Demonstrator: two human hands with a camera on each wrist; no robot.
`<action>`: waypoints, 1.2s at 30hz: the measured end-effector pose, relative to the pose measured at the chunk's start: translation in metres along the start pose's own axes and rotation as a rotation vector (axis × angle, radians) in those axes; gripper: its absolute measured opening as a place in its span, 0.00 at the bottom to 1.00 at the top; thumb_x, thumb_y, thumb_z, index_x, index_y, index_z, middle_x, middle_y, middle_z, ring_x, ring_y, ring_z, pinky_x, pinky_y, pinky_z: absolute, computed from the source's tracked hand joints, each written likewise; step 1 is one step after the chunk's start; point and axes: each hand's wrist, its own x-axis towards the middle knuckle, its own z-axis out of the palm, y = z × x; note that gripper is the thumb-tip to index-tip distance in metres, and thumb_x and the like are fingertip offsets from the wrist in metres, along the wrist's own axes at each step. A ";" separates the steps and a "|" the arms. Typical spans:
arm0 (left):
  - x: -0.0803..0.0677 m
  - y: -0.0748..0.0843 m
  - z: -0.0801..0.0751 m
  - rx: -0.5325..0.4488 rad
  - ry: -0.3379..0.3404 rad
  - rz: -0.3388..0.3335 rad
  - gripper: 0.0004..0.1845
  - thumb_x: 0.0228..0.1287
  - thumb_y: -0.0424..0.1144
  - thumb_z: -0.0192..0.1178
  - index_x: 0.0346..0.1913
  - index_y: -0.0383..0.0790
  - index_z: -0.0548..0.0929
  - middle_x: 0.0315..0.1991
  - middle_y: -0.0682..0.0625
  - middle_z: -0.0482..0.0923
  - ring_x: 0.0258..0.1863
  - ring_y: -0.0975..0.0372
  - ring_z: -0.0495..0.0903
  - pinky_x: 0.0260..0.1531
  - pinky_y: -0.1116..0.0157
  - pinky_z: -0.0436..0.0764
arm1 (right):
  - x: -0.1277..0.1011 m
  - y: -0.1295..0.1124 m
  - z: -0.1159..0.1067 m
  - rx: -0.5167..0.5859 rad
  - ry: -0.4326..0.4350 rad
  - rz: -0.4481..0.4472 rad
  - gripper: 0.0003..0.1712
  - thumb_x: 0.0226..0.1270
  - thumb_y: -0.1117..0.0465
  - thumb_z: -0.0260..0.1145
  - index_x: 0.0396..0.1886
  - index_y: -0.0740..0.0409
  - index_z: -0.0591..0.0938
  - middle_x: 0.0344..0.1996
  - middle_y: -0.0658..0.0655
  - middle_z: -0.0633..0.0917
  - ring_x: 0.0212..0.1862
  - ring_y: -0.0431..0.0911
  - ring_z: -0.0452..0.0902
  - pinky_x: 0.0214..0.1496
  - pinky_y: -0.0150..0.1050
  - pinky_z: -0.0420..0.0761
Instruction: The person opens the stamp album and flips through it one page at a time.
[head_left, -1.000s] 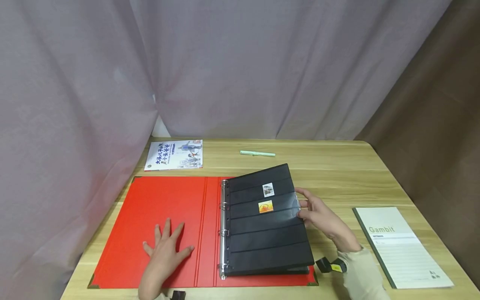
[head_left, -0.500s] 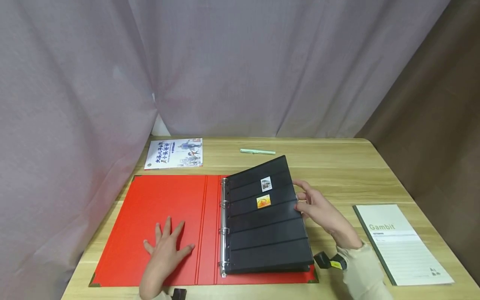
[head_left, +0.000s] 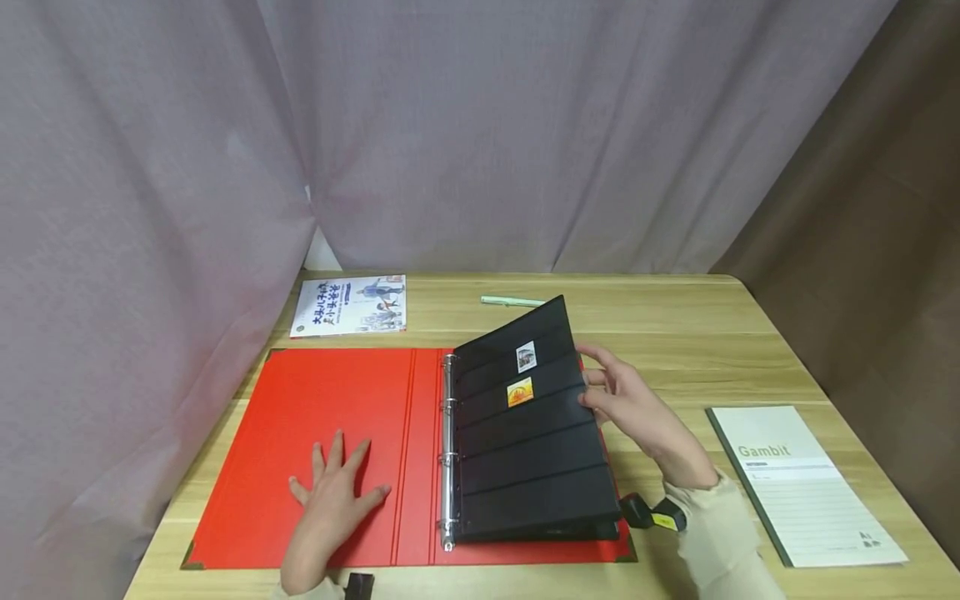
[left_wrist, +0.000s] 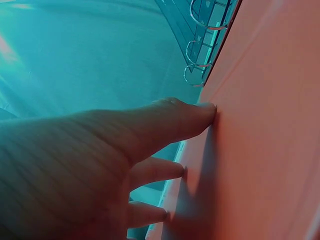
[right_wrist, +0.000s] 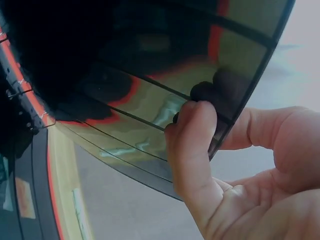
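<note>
A red ring-binder stamp album lies spread on the wooden table. My left hand rests on its bare inside cover with fingers splayed; in the left wrist view, fingertips touch the red surface. Between the thumb and fingers of my right hand is the outer edge of a black stock page, raised at a slant from the metal rings. Two stamps, one greyish and one yellow-orange, sit in its upper strips. In the right wrist view, the page's glossy underside bends above the fingers.
A picture booklet lies at the back left. Behind the raised page, a pale green pen is partly covered. A Gambit notebook lies at the right. Grey curtains hang behind the table.
My right hand has lifted the page's outer edge higher and moved it slightly left, so the page stands steeper and now overlaps the pen. The left hand has stayed in place.
</note>
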 end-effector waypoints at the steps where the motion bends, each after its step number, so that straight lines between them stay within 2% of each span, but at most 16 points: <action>1: 0.000 0.000 0.000 0.000 -0.001 0.000 0.41 0.59 0.47 0.72 0.73 0.36 0.69 0.77 0.26 0.46 0.74 0.27 0.35 0.55 0.19 0.31 | 0.001 -0.002 0.001 -0.002 0.000 -0.003 0.41 0.65 0.76 0.52 0.78 0.67 0.53 0.39 0.61 0.79 0.30 0.41 0.73 0.28 0.36 0.77; 6: 0.000 0.000 0.000 0.005 -0.002 0.000 0.41 0.59 0.47 0.72 0.73 0.36 0.69 0.77 0.26 0.46 0.74 0.27 0.36 0.55 0.19 0.31 | 0.005 -0.012 0.008 0.019 -0.012 -0.019 0.41 0.64 0.77 0.51 0.77 0.66 0.55 0.30 0.55 0.70 0.29 0.41 0.70 0.27 0.33 0.73; 11: 0.001 0.000 0.000 0.013 0.004 -0.001 0.41 0.59 0.47 0.72 0.73 0.36 0.70 0.77 0.26 0.46 0.73 0.27 0.37 0.55 0.19 0.32 | 0.008 -0.021 0.013 0.015 -0.013 -0.039 0.41 0.62 0.78 0.52 0.77 0.64 0.57 0.29 0.55 0.65 0.24 0.41 0.65 0.25 0.33 0.71; 16: 0.001 -0.001 0.001 0.012 0.012 0.004 0.41 0.59 0.47 0.72 0.72 0.36 0.70 0.77 0.26 0.47 0.73 0.27 0.37 0.55 0.19 0.32 | 0.012 -0.032 0.017 -0.024 -0.007 -0.043 0.41 0.64 0.77 0.53 0.77 0.61 0.59 0.31 0.58 0.69 0.24 0.44 0.67 0.26 0.35 0.73; 21: 0.002 0.000 0.001 0.013 0.015 0.004 0.41 0.59 0.47 0.72 0.72 0.35 0.70 0.76 0.26 0.47 0.73 0.26 0.37 0.54 0.19 0.33 | 0.015 -0.041 0.020 -0.028 -0.026 -0.048 0.41 0.65 0.76 0.53 0.78 0.60 0.58 0.28 0.57 0.71 0.26 0.44 0.67 0.28 0.36 0.74; 28: 0.002 0.001 0.000 0.005 0.018 0.009 0.40 0.59 0.47 0.72 0.72 0.35 0.71 0.76 0.26 0.48 0.73 0.26 0.38 0.54 0.19 0.33 | 0.018 -0.048 0.026 -0.022 -0.049 -0.081 0.40 0.65 0.76 0.52 0.78 0.63 0.57 0.29 0.56 0.75 0.25 0.42 0.67 0.27 0.34 0.74; 36: 0.001 0.000 0.001 -0.006 0.014 0.006 0.40 0.58 0.46 0.72 0.72 0.35 0.70 0.76 0.26 0.47 0.73 0.26 0.37 0.54 0.19 0.32 | 0.025 -0.057 0.037 -0.037 -0.080 -0.131 0.38 0.66 0.76 0.53 0.77 0.62 0.59 0.24 0.55 0.71 0.19 0.43 0.66 0.23 0.33 0.69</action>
